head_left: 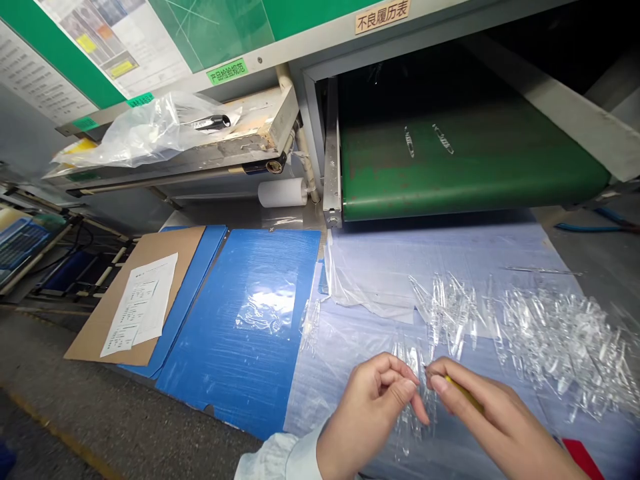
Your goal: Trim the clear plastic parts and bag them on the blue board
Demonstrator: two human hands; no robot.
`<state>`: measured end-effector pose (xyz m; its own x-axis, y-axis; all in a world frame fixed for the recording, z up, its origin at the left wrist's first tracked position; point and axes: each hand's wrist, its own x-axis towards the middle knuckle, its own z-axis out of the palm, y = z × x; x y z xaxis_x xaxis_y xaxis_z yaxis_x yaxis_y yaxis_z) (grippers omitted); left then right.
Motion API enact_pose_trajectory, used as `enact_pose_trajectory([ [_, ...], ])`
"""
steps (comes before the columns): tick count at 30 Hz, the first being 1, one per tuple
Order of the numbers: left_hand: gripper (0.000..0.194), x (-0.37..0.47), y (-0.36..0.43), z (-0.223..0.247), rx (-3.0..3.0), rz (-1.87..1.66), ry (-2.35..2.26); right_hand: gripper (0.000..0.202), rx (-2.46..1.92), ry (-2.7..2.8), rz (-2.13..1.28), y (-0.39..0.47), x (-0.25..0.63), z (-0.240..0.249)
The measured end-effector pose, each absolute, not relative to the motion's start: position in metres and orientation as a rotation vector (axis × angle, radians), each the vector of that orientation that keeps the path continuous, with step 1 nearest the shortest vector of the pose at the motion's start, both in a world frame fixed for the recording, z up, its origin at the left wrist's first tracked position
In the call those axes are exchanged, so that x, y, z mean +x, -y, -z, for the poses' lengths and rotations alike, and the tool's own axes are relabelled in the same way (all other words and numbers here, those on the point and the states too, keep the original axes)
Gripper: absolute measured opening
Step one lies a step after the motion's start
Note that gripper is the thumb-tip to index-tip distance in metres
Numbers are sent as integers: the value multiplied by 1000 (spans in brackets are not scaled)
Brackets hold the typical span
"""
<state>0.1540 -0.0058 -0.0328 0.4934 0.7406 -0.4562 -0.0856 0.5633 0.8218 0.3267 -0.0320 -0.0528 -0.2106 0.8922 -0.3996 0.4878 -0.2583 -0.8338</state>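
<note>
My left hand (373, 403) is over the near part of the covered table, its fingers curled and the thumb against the index finger. Whatever is in that pinch, if anything, is too small and transparent to make out. Close beside it, my right hand (480, 407) is closed around a slim tool with a yellow handle (465, 393), mostly hidden by the fingers. Thin clear plastic pieces (413, 357) lie beneath and behind both hands. Farther back is another cluster of clear plastic pieces (450, 307), and a large heap of clear plastic pieces (570, 340) spreads to the right.
A green conveyor belt (450, 180) ends above the table's back edge, carrying two clear pieces (443, 139). Blue boards (240, 280) and cardboard (165, 267) with printed sheets (143, 300) lie left. A shelf (270, 127) holds a plastic bag (150, 133). Blue-handled pliers (590, 227) lie right.
</note>
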Motion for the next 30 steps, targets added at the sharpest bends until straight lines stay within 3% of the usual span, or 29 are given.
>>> enact_pose_trajectory([
  [20, 20, 151, 8, 22, 1165, -517, -1034, 34, -1626, 1902, -1351, 40, 325, 45],
  [30, 24, 149, 8, 21, 1238, -531, -1048, 28, -1620, 1835, -1090, 45, 315, 51],
])
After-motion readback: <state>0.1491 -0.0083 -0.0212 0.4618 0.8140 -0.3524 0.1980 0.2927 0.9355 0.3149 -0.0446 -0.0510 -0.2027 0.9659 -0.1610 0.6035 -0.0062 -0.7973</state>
